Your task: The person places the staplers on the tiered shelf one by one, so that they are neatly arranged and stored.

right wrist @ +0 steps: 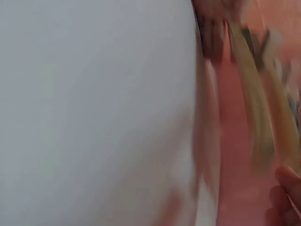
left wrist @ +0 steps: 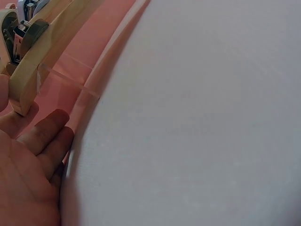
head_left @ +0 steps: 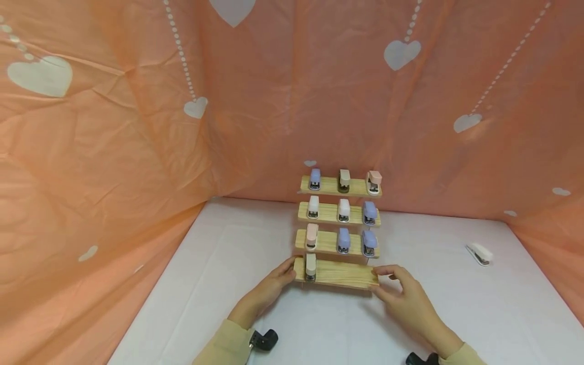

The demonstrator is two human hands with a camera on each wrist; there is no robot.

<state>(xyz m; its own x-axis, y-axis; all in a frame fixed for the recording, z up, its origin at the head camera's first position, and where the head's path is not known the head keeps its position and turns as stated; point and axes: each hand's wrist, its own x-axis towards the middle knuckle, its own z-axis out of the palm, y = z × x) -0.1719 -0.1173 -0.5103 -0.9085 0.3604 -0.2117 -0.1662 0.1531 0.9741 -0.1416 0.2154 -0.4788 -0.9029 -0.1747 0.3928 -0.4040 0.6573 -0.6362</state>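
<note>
A tiered wooden display rack [head_left: 349, 274] stands on the table with mini staplers on its steps. My left hand [head_left: 274, 284] pinches the left end of the lowest board, thumb above and a finger below in the left wrist view. At that board's right end, my right hand [head_left: 408, 299] holds the corner between thumb and index finger; the right wrist view is blurred there. A beige stapler [head_left: 311, 267] sits at the left of the lowest board. Above it are purple staplers [head_left: 343, 241], pink staplers [head_left: 312, 236], white staplers [head_left: 344, 210] and another beige stapler [head_left: 344, 180].
A white stapler [head_left: 480, 253] lies apart on the white-covered table [head_left: 438, 243], to the right of the rack. An orange curtain [head_left: 292, 101] with pale hearts hangs behind and along both sides. Clear supports [left wrist: 70, 81] show beneath the lowest board.
</note>
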